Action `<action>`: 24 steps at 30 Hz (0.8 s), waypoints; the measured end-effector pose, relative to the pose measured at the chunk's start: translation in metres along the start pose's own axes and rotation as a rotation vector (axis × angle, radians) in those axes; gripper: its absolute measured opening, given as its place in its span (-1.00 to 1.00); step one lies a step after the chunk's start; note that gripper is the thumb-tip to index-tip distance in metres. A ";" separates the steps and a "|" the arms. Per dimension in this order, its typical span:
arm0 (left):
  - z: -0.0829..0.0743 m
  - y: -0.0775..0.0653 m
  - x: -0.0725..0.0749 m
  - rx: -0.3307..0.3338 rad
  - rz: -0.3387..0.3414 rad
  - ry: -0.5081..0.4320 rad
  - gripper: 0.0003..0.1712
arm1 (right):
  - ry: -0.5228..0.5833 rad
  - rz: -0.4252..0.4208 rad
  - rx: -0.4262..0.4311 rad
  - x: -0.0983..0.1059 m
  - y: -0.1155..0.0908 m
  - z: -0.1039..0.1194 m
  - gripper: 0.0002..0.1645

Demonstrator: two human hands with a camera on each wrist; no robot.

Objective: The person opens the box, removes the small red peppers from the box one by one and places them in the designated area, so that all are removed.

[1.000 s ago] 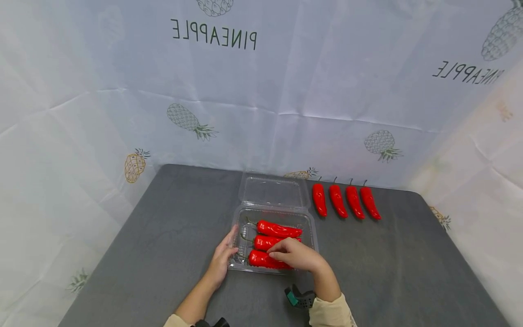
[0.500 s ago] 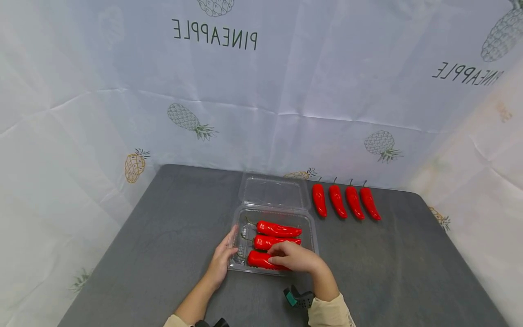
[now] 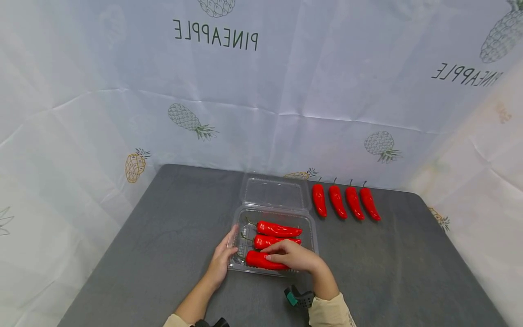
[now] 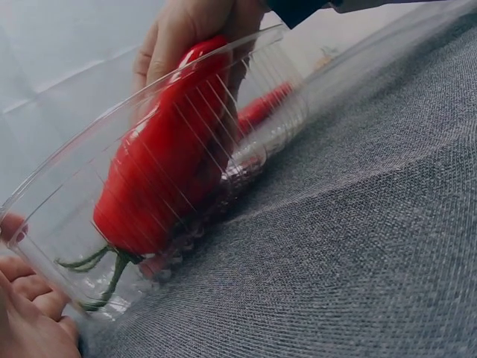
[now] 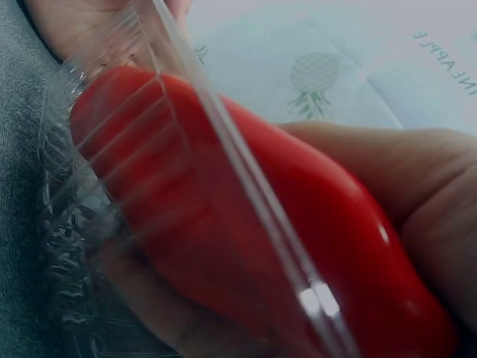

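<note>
A clear plastic clamshell container (image 3: pixel 313 236) lies with its lid folded back. Inside, a red chili pepper (image 3: pixel 279 228) and a second chili pepper (image 3: pixel 261 241) rest side by side, green stems to the left. The third, nearest chili pepper (image 3: pixel 255 259) is gripped by my right hand (image 3: pixel 296 255), with the thumb on the near side and the fingers over the far side. In the left wrist view this pepper (image 4: pixel 153 179) slants behind the ribbed wall, stem end low. My left hand (image 3: pixel 220 261) holds the container's left wall, the thumb at its rim.
Several red chili peppers (image 3: pixel 336 202) lie in a row on the dark grey table (image 3: pixel 171 236), right of the open lid (image 3: pixel 274 190). A white cloth (image 3: pixel 261 81) printed with pineapples hangs behind and along both sides.
My right hand has shifted the nearest chili pepper slightly left, toward the container's left wall. The left hand stays at the container.
</note>
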State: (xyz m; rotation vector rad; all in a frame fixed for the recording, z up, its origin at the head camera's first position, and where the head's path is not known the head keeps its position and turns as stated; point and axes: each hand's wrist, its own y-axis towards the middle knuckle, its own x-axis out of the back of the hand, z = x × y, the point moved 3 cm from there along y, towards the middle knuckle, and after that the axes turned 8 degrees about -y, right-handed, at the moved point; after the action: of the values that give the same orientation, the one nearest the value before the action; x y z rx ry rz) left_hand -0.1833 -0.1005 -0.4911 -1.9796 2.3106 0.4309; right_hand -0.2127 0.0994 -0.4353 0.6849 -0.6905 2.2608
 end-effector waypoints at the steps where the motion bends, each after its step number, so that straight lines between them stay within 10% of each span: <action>1: 0.000 0.000 0.000 -0.002 0.001 -0.001 -0.33 | 0.000 -0.001 -0.002 0.000 0.000 0.000 -0.61; 24: 0.000 -0.001 -0.002 -0.083 0.020 -0.029 -0.32 | 0.000 -0.173 0.010 0.032 -0.027 0.004 -0.52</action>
State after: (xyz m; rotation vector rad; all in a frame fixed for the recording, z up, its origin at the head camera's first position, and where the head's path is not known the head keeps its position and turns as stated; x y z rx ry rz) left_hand -0.1817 -0.0988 -0.4910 -1.9737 2.3336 0.5622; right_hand -0.2124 0.1279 -0.4044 0.7209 -0.5969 2.1067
